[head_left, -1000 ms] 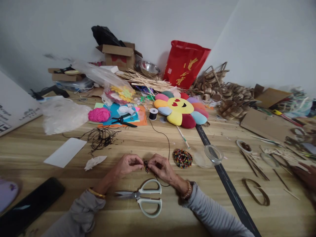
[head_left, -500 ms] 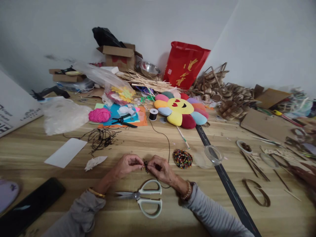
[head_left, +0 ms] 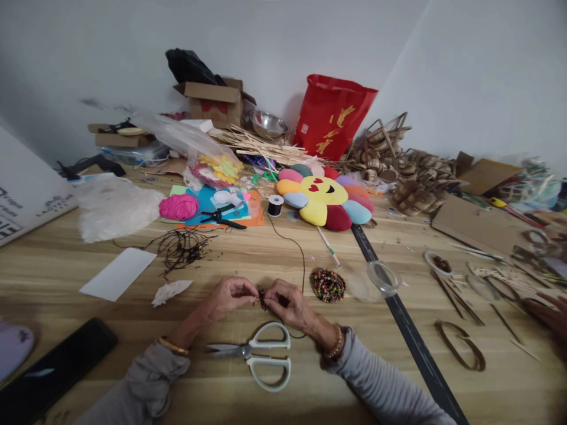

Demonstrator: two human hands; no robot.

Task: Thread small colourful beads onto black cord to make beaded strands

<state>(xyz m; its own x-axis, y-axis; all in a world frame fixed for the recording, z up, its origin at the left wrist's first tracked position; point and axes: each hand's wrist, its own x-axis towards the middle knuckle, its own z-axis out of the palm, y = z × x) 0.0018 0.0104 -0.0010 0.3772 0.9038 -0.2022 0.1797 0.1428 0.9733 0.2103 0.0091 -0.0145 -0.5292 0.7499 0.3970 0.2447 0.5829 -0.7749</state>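
Note:
My left hand (head_left: 233, 294) and my right hand (head_left: 290, 302) meet over the table, fingertips pinched on a small cluster of dark beads (head_left: 261, 299). The fingers partly cover the beads. A thin black cord (head_left: 303, 260) runs from a spool (head_left: 275, 205) down behind my right hand, and its end shows below that wrist. Just under the hands lie scissors with white handles (head_left: 271, 356), blades pointing left. To the right of my right hand sits a coil of multicoloured bead strings (head_left: 328, 285).
Left are a phone (head_left: 57, 369), white paper (head_left: 117, 274), a crumpled tissue (head_left: 172, 292) and tangled black cord (head_left: 183, 248). A flower cushion (head_left: 325, 198) lies behind. Rightward are a clear round lid (head_left: 383, 278), a brown strip loop (head_left: 460, 345) and another person's hand (head_left: 549, 310).
My hands stay in nearly the same pinch on the beads. At the far right edge, the other person's hand has shifted slightly.

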